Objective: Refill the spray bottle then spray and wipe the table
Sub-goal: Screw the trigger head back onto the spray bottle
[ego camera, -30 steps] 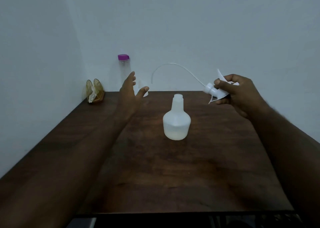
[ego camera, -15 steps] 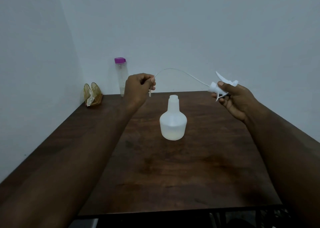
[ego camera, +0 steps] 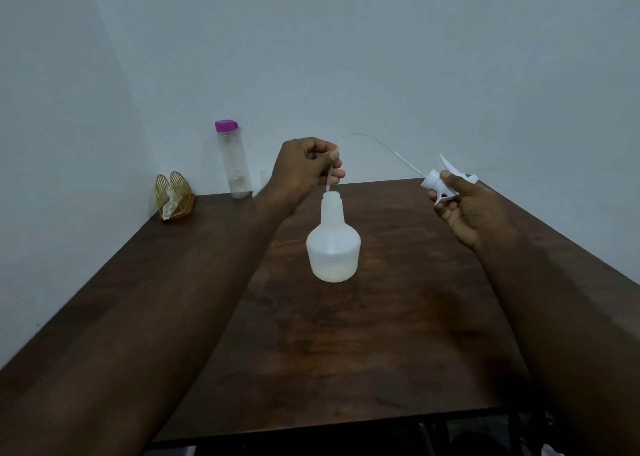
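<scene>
No text, label, brand, number or sign can be read. The spray bottle (ego camera: 333,244) and the purple-capped bottle (ego camera: 232,159) are seen without legible marking.

Table (ego camera: 346,351): spray bottle (ego camera: 333,247), flask (ego camera: 233,164), perhaps napkin-holder (ego camera: 175,194).

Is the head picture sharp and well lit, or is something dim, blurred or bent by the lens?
Head view: dim, bluish light; forearms near the lens look stretched and soft; the tube is faint against the wall; the spray bottle is clear.
</scene>
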Demonstrator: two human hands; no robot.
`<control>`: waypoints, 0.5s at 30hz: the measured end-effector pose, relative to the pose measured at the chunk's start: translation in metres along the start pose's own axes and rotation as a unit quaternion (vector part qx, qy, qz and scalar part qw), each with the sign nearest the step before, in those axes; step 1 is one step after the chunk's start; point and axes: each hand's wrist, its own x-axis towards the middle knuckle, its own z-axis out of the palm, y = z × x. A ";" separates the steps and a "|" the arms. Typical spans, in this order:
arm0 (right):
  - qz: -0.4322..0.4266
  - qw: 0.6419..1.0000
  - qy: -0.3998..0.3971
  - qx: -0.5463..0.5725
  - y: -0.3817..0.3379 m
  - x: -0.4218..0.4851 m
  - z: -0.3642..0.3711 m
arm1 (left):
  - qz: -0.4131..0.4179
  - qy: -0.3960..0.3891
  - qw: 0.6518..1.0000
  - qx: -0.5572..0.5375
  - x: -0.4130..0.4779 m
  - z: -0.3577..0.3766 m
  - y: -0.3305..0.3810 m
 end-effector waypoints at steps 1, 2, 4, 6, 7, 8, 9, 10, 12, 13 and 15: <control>-0.002 1.000 0.001 -0.002 0.000 0.000 -0.001 | -0.004 0.000 1.000 -0.001 0.000 0.000 -0.002; -0.004 1.000 0.001 -0.005 0.000 0.000 -0.002 | -0.009 0.000 1.000 -0.002 -0.001 0.001 -0.004; -0.005 1.000 0.000 -0.015 0.001 0.000 -0.003 | -0.018 0.004 1.000 -0.004 -0.003 0.001 -0.009; -0.004 1.000 0.000 -0.023 0.002 0.000 -0.005 | -0.020 0.011 1.000 -0.003 -0.005 0.001 -0.012; -0.003 1.000 0.001 -0.027 0.003 0.000 -0.005 | -0.017 0.014 1.000 -0.001 -0.006 0.002 -0.014; -0.001 1.000 0.003 -0.030 0.003 0.001 -0.005 | -0.010 0.015 1.000 0.006 -0.007 0.002 -0.015; 0.000 0.999 0.005 -0.032 0.004 0.001 -0.005 | -0.001 0.013 1.000 0.021 -0.008 0.002 -0.017; 0.001 0.999 0.010 -0.032 0.005 0.001 -0.005 | 0.007 0.009 0.999 0.039 -0.009 0.003 -0.019; 0.003 1.000 0.023 -0.012 0.005 0.002 -0.003 | 0.013 0.006 0.998 0.067 -0.012 0.004 -0.023; 0.006 1.000 0.024 0.008 0.006 0.002 -0.003 | 0.012 0.008 0.997 0.072 -0.014 0.004 -0.026; 0.011 0.999 0.018 0.033 0.007 0.003 -0.001 | 0.010 0.016 0.997 0.078 -0.017 0.005 -0.031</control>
